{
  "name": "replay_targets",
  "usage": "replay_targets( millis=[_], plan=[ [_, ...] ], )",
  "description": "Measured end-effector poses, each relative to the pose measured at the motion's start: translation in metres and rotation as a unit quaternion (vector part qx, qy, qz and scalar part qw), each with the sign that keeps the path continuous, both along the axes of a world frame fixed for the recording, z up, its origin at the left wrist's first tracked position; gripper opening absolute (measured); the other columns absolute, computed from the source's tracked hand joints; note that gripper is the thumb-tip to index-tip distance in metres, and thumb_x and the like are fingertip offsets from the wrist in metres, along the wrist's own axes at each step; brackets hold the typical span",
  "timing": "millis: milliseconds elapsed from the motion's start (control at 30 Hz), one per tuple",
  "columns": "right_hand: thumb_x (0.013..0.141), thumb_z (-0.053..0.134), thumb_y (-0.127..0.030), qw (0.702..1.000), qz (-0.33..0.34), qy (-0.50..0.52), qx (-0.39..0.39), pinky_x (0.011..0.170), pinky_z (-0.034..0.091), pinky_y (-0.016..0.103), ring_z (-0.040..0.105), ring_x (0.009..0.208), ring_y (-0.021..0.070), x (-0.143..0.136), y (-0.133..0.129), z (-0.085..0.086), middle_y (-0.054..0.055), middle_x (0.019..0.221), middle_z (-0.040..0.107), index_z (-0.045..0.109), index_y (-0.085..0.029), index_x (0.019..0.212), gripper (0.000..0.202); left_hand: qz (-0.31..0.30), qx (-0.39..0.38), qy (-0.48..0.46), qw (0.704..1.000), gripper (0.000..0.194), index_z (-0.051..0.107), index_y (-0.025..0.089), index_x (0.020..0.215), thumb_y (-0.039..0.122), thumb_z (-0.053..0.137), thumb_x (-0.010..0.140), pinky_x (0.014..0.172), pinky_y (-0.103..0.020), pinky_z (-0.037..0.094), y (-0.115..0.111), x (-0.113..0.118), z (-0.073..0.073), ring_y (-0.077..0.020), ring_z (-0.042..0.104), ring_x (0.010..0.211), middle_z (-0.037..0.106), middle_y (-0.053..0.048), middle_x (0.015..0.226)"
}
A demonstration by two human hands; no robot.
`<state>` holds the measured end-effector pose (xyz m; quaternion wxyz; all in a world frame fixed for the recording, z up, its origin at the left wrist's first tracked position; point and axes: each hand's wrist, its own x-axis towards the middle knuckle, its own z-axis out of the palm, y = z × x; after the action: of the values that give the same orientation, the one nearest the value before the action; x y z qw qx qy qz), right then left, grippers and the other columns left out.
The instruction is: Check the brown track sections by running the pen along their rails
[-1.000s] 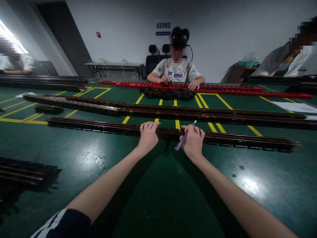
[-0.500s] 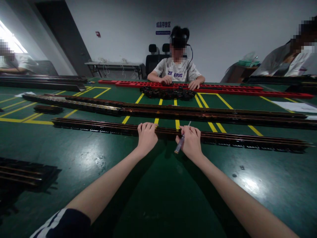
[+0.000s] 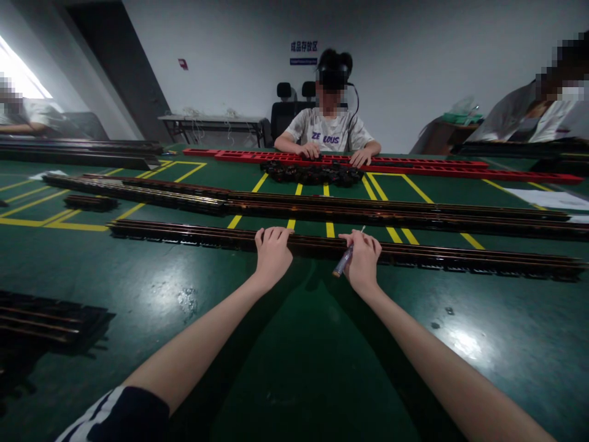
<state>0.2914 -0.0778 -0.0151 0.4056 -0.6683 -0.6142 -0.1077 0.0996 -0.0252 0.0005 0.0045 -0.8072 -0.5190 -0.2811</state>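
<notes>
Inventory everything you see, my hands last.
table: one, green, across the foreground
near strip: one, black, across centre
middle strips: several, dark, beyond it
short strip: one, black, left
strip bundle: one, black, lower left
frames: at least two, red, far side
small parts: uncountable heap, black, by frames
papers: at least two, white, left and right
people: three, pale shirts, around table
sign: one, blue, back wall
door: one, grey, back left
tool: one, purplish, centre right
left hand: one, bare, on near strip
right hand: one, bare, holding tool
</notes>
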Motion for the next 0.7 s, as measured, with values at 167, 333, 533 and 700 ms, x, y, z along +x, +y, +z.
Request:
replay_targets(
  millis=[167,333,533,700],
  plan=[
    [0.069,0.039,-0.001,0.998,0.053,-0.042,-0.002,0.097,0.032,0.042,0.058,0.105,0.0248,-0.003,-0.005,0.005,0.008,0.095,0.07,0.039,-0.024,0.077,0.024,0.002,-0.006,0.006,1.0,0.05,0.062,0.018,0.115,-0.002,0.037,0.077,0.11,-0.049,0.027,0.001,0.0,-0.001,-0.0253,0.052,0.119,0.065,-0.008,0.119],
    [0.071,0.052,-0.012,0.996,0.054,-0.069,-0.023,0.098,0.032,0.045,0.056,0.107,0.029,-0.006,-0.003,0.006,0.009,0.095,0.069,0.045,-0.023,0.083,0.018,0.005,-0.008,0.011,1.0,0.05,0.062,0.018,0.116,-0.002,0.038,0.077,0.11,-0.048,0.026,0.001,0.001,-0.002,-0.0245,0.051,0.12,0.065,-0.008,0.119],
    [0.077,0.055,-0.015,0.996,0.026,-0.075,-0.039,0.094,0.033,0.045,0.057,0.103,0.0286,-0.01,-0.003,0.01,0.009,0.095,0.069,0.046,-0.023,0.08,0.012,0.001,-0.008,0.013,1.0,0.051,0.062,0.019,0.116,-0.003,0.038,0.076,0.11,-0.048,0.026,0.002,0.001,-0.003,-0.0244,0.051,0.12,0.065,-0.008,0.119],
    [0.079,0.045,-0.005,0.999,0.012,-0.043,-0.019,0.09,0.035,0.042,0.059,0.099,0.026,-0.011,-0.004,0.011,0.006,0.092,0.07,0.043,-0.024,0.074,0.019,0.003,-0.002,0.011,1.0,0.051,0.062,0.017,0.116,-0.003,0.037,0.077,0.11,-0.048,0.027,0.002,0.001,-0.004,-0.0251,0.049,0.121,0.064,-0.009,0.121]
  ],
)
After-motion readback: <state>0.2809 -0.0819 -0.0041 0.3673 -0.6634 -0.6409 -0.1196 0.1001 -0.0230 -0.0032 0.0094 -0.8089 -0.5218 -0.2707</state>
